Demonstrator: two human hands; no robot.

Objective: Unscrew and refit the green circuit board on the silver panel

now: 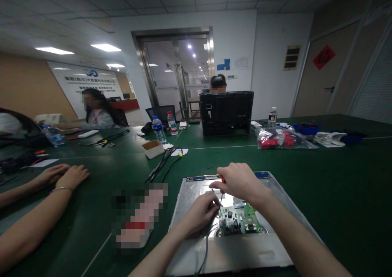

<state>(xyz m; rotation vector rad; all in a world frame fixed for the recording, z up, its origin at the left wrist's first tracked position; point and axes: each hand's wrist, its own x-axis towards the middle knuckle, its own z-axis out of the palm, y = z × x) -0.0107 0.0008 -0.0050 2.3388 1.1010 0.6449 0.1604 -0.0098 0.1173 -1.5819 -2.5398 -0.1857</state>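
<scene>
A flat metal-backed display panel (241, 248) lies on the table in front of me, with a green circuit board (240, 219) at its middle. My right hand (241, 182) is closed around the red handle of a screwdriver (223, 179). The thin shaft points down at the board's upper left corner; whether the tip sits in a screw is too small to tell. Close beside that tip, my left hand (200, 212) has its fingers pinched together; what they hold, if anything, is hidden. A dark cable (206, 250) runs from below it toward the near edge.
Another person's hands (69, 177) rest on the green table (98, 211) at left. A blurred-out pink item (147, 215), black cables (162, 162) and a small open box (152, 149) lie left of the panel. Farther back are bottles (158, 128), a black monitor casing (226, 113) and plastic bags (277, 139).
</scene>
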